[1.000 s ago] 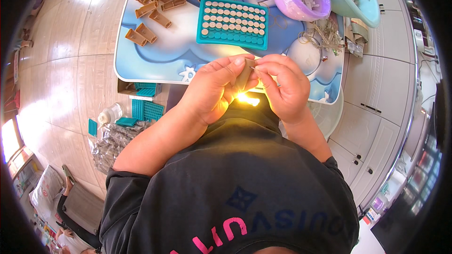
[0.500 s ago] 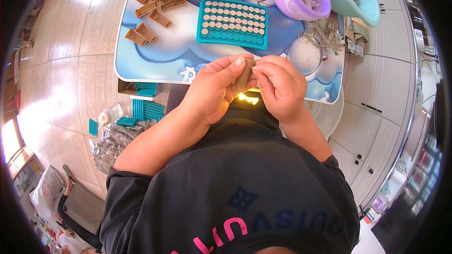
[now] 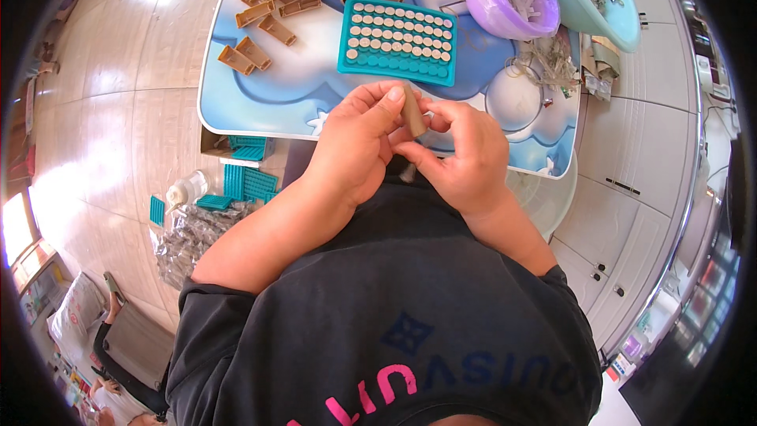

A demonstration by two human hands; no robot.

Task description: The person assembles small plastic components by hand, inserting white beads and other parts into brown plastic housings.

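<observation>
A small brown tapered piece (image 3: 412, 114) is held up over the table's near edge. My left hand (image 3: 351, 134) grips it, thumb pressed along its upper left side. My right hand (image 3: 473, 150) has its fingers curled against the piece's right side, with the thumb at its lower end. Whether something small sits between those fingers is hidden. Just beyond my hands lies a teal tray (image 3: 394, 73) with rows of round whitish discs (image 3: 398, 34). Similar brown pieces (image 3: 300, 5), hollow and open on one side, lie heaped at the table's far left.
On the cloud-patterned table (image 3: 260, 106), a lilac bowl (image 3: 493, 12) holds pale bits, beside a large light-blue basin (image 3: 623, 24). Tangled clear strips (image 3: 548, 63) lie at the right. Teal trays (image 3: 256, 184) and plastic bags (image 3: 201, 237) sit on the floor at left.
The right thumb has moved left, under the brown piece, and the fingers sit closer round it. A bright yellow glow below the hands is gone. The view has shifted slightly.
</observation>
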